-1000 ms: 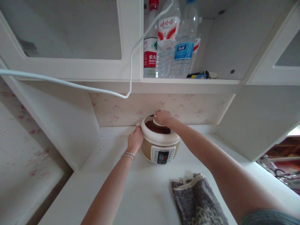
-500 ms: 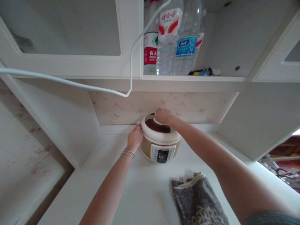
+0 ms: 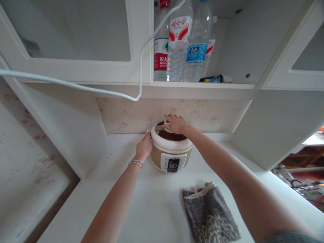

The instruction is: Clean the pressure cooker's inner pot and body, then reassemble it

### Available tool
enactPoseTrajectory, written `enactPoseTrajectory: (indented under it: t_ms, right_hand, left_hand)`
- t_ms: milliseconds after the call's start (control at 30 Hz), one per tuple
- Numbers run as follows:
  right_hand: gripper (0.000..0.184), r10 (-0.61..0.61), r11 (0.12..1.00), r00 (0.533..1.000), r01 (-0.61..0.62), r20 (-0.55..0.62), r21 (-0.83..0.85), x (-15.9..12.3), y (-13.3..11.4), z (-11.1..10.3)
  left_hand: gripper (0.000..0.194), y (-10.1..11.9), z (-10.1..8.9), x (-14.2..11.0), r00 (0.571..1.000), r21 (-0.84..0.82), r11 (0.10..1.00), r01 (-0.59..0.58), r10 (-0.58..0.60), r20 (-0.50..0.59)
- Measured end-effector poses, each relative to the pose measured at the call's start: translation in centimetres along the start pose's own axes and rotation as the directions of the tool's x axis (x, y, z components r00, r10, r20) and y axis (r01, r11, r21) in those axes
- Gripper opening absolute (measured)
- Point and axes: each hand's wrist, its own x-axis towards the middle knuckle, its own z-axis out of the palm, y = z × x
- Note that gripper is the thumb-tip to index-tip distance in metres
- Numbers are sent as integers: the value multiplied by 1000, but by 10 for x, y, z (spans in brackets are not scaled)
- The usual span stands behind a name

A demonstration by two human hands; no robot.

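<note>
An electric pressure cooker (image 3: 165, 148), white and gold with a brown lid top and a front control panel, stands upright against the back wall. My left hand (image 3: 144, 145), with two thin bangles on the wrist, is closed at the cooker's left side, round a small white side handle that is mostly hidden. Over the lid lies my right hand (image 3: 176, 124). Its fingers are stretched out and spread across the white lid handle (image 3: 167, 129), resting on it rather than wrapped round it. The lid sits on the cooker.
A folded grey-brown patterned cloth (image 3: 210, 212) lies on the white counter (image 3: 152, 209), in front of the cooker. Overhead, an open cabinet shelf (image 3: 240, 84) holds several plastic bottles (image 3: 178, 50). A white cable (image 3: 101, 90) hangs across the upper left.
My right hand's fingers have loosened from their curled grip on the lid handle and straightened. My left hand stays at the cooker's side. The view has shifted slightly.
</note>
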Motion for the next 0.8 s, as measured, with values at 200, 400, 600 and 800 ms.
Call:
enactPoseTrajectory:
  t_ms: [200, 400, 600, 800]
  right_hand:
    - [42, 6, 980, 986, 27, -168, 197, -67, 2, -17]
    - [33, 173, 732, 985, -115, -20, 672, -211, -10, 22]
    - [36, 182, 736, 951, -299, 249, 607, -345, -50, 100]
    - [32, 209, 873, 964, -258, 162, 413, -400, -19, 144]
  left_hand:
    - [47, 0, -1, -6, 1000, -31, 999, -20, 20, 0]
    - [49, -6, 12, -14, 991, -154, 980, -128, 118, -69]
    - [59, -15, 49, -40, 998, -363, 930, -62, 47, -49]
    - [62, -14, 75, -52, 997, -461, 885, 74, -59, 46]
